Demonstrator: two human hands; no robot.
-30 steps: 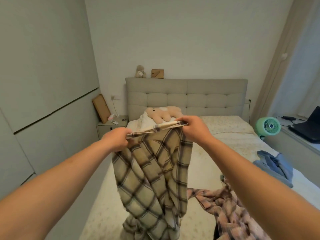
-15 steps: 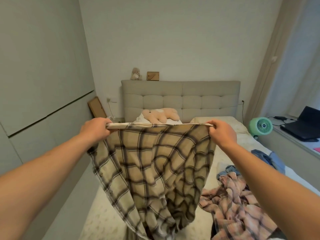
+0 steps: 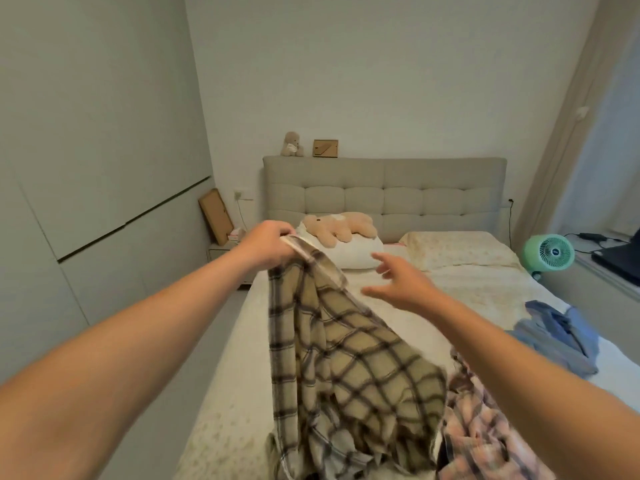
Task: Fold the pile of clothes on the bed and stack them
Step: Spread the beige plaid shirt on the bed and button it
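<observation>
While left hand pinches plaid shirt (long axis hanging down), right hand spread.

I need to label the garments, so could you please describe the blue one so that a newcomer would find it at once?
Start at the bed and follow its right edge, on the side of the green fan. The blue garment lies crumpled there, apart from the others. It alone is plain blue; its neighbours are checked.
</observation>
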